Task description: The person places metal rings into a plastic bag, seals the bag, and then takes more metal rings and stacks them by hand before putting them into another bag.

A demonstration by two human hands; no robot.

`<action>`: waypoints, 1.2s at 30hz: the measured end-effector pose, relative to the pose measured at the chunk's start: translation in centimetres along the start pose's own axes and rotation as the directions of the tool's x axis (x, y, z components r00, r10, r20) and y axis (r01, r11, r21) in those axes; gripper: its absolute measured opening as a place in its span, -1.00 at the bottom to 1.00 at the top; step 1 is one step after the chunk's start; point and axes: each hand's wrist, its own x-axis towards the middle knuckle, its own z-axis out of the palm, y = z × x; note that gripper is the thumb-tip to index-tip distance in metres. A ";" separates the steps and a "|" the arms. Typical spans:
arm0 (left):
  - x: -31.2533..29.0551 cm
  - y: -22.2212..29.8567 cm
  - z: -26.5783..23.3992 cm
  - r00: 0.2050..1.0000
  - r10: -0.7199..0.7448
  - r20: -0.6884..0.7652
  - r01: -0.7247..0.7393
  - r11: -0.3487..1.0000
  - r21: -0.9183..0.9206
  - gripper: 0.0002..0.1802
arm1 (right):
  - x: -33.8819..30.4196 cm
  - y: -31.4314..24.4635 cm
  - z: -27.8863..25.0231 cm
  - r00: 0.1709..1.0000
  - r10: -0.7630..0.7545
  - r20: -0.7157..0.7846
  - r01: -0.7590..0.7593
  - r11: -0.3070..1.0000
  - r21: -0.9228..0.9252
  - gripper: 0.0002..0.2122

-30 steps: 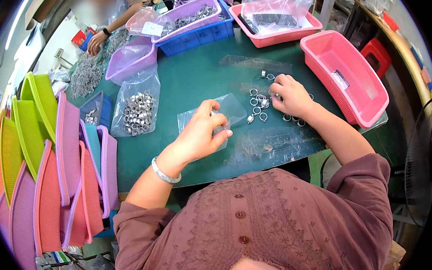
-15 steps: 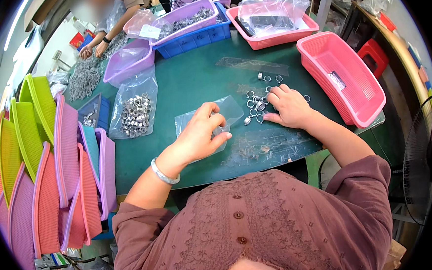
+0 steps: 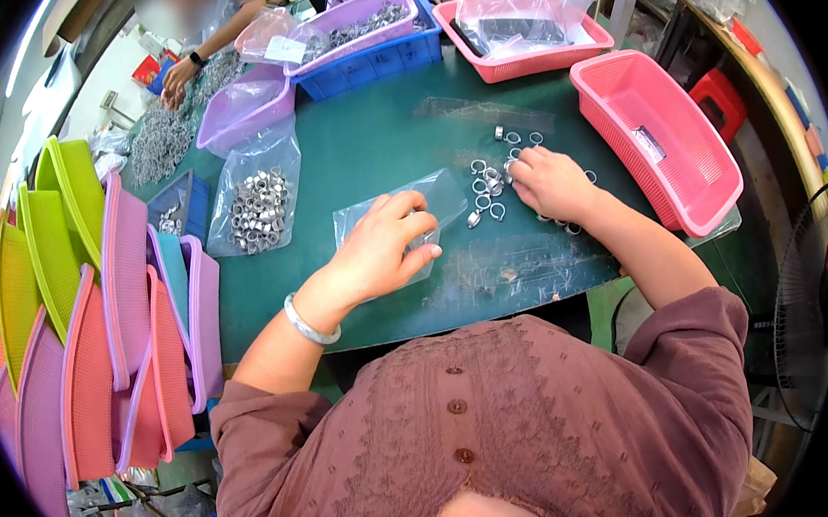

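Note:
My left hand (image 3: 388, 243) lies over a flat clear plastic bag (image 3: 448, 196), fingers loosely curled and the thumb apart from them. Its palm is hidden. Over several loose shiny metal rings (image 3: 484, 202) on the green table is my right hand (image 3: 553, 185), with its fingers drawn together and pointing down. Its fingertips touch the group, but what is between them cannot be made out. More rings show beyond the fingers and beside the wrist. Left of my left hand, a clear bag filled with similar rings (image 3: 261, 209) rests on the table.
A pink basket (image 3: 661, 169) stands at right; another pink basket (image 3: 540, 65) holds bagged items. Purple and blue bins (image 3: 369, 71) with metal parts stand at the back. Stacked colourful baskets (image 3: 95, 362) line the left. A co-worker's hand (image 3: 176, 81) is over a metal pile (image 3: 162, 144).
My right hand has shifted slightly right among the rings, and rings now show below its wrist. My left hand stays over the bag. The co-worker's visible hand has moved.

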 end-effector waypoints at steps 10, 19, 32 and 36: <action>0.3 -0.2 0.0 0.995 0.046 0.089 -0.052 0.996 0.069 -0.74 | 3.3 -0.9 -1.8 0.970 0.236 -0.061 -0.185 0.874 0.449 -0.80; 0.3 -0.3 0.7 0.995 0.090 -0.034 -0.086 0.990 0.115 -0.84 | 9.9 -7.3 -2.1 0.926 -0.096 0.365 -0.149 0.795 0.588 -0.82; -0.5 -1.1 3.3 0.904 0.168 -0.392 -0.107 0.979 0.172 -0.76 | 13.4 -11.0 1.5 0.659 0.286 0.696 -0.703 -0.093 0.705 -0.89; -0.5 -1.3 3.2 0.871 0.156 -0.466 -0.099 0.985 0.144 -0.74 | 13.6 -11.5 0.2 0.679 0.213 0.703 -0.698 -0.111 0.708 -0.83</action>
